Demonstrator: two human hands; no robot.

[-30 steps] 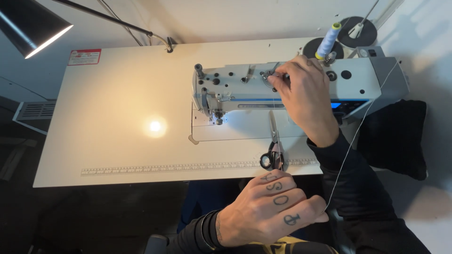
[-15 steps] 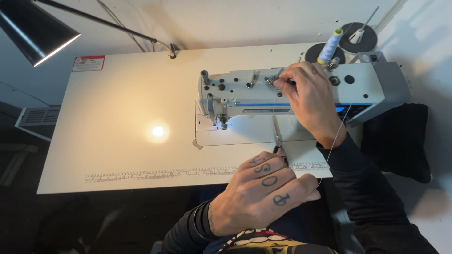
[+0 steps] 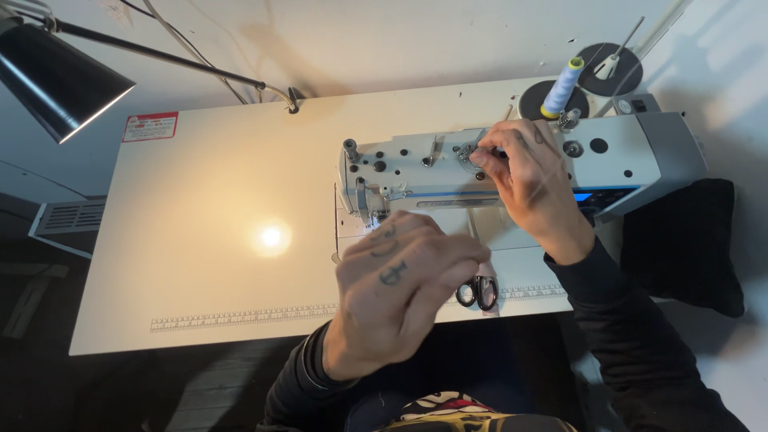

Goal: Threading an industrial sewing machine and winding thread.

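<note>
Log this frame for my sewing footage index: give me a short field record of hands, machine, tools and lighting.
setting: pale work table with a ruler strip along its front edge
machine: white sewing machine
right hand: fingertips at a thread guide on top of the machine
left hand: raised above the table, in front of the needle area
tools: black-handled scissors
thread: pale blue spool behind the machine
lighting: desk lamp at upper left

Scissors' (image 3: 478,290) blades behind blurred left hand (image 3: 396,292); lamp (image 3: 60,80) cropped
</note>
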